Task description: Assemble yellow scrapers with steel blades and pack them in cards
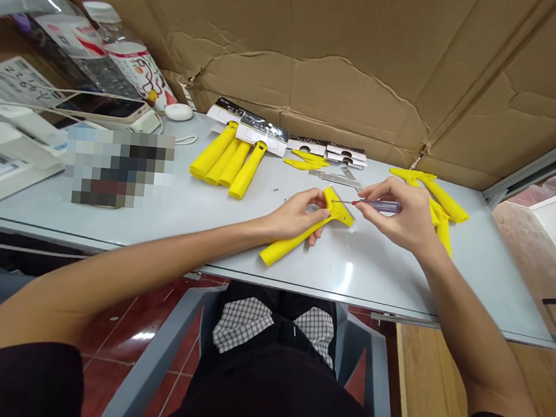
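My left hand (301,218) is closed around the neck of a yellow scraper (288,243), its handle slanting down toward the table's front edge. Two screws show on the scraper's wide head. In my right hand (399,212) is a screwdriver (383,206) with a clear purplish handle, held between thumb and fingers. Its thin shaft points left, and the tip meets the upper screw (332,201) on the head. Behind the scraper lie flat metal blades (334,178) and loose yellow head pieces (306,161). A few tiny screws (276,189) are scattered left of the head.
Yellow scraper handles with black-and-white header cards (262,132) lie at the back left. More yellow scraper parts (448,204) sit beyond my right hand. Bottles (135,60), a phone (99,106) and white boxes crowd the left end. A cardboard wall (361,40) closes off the back.
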Available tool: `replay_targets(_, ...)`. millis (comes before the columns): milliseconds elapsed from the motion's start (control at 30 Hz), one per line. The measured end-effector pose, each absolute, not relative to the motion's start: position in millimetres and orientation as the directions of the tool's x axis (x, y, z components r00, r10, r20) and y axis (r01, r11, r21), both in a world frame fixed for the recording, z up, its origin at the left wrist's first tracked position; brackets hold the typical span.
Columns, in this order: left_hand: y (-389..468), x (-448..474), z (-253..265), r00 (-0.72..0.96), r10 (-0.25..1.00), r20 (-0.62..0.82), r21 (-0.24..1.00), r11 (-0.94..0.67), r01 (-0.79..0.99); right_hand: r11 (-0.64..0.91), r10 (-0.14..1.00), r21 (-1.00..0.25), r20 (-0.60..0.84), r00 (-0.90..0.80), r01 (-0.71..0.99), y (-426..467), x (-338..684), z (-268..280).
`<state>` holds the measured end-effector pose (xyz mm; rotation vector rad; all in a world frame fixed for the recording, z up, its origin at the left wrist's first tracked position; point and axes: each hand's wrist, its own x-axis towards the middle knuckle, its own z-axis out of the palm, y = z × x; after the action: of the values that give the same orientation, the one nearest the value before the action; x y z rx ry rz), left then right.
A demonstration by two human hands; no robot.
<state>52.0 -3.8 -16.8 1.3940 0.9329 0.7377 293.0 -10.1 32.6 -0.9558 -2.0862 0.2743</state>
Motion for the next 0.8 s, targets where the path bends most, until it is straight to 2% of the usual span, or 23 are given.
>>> replay_targets(133, -4.3, 52.5, -15.8, 0.462, 0.878, -0.126, 0.991, 0.086, 0.106, 0.66, 0.745, -0.622, 0.467, -0.477, 0.422, -11.9, 291.6, 33.6)
replay_targets(533, -4.9, 53.5, -13.9, 0.457, 0.88, -0.125, 0.991, 0.091, 0.094, 0.588, 0.809, -0.669, 0.486, -0.331, 0.455, -9.5, 293.6, 35.9)
replay_targets(800, -4.7, 52.5, -16.0, 0.462, 0.88, -0.11, 0.993, 0.081, 0.082, 0.564, 0.826, -0.697, 0.459, -0.327, 0.443, -10.1, 291.4, 33.9)
